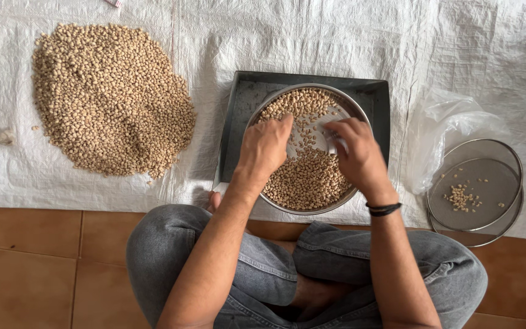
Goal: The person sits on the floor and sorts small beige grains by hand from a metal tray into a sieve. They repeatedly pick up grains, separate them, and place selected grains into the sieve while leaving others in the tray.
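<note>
From above, looking down past crossed legs in grey jeans [263, 274], both hands are down in a round metal bowl [351, 109] of small tan beans [308, 180]; the bowl sits inside a dark rectangular tray [238, 122] on a white woven sheet [336, 36]. The left hand [266, 146] rests with its fingers curled loosely on the beans at the top of the bowl, gripping nothing that I can make out. The right hand [357, 152] has its fingertips pinched together over a bare, shiny patch of the bowl's bottom, apparently on a bean or two. It looks like sorting, midway; the next pick would call for a fine fingertip pinch. A big matte heap of beans [111, 97] lies well apart on the left, and on the right sit a crumpled clear plastic bag [445, 128] and a mesh sieve [476, 183] holding a few bits.
</note>
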